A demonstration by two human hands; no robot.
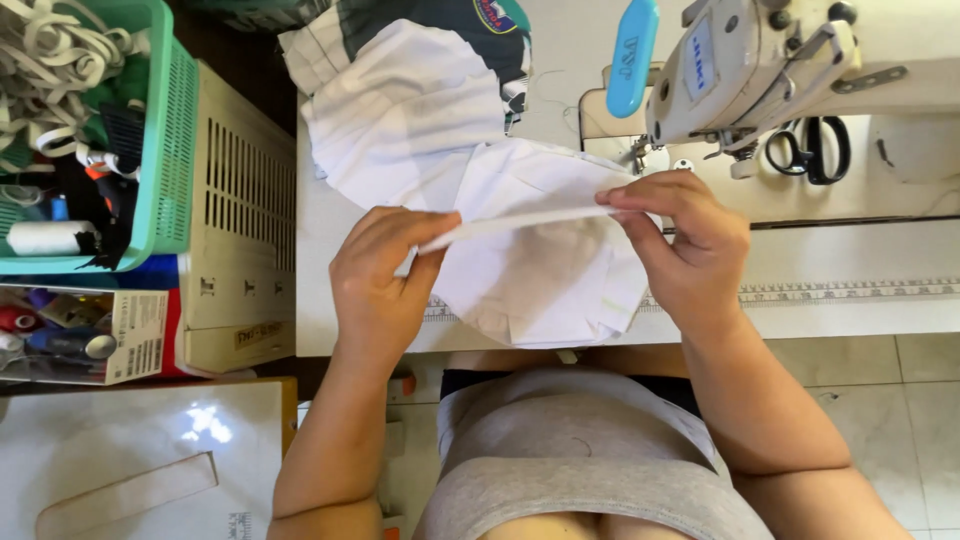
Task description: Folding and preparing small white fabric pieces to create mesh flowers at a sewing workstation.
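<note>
Your left hand and right hand pinch a folded cloth strip between them, above the table. The sewing machine stands behind your right hand, scissors to its right. A basket sits far left.

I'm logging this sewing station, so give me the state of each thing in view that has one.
White fabric: folded edge stretched taut between both hands.
Left hand: pinching the fold's left end.
Right hand: pinching the fold's right end.
Sewing machine: nothing under its needle.
Scissors: lying flat, closed.
Green basket: filled with white tape and spools.
</note>
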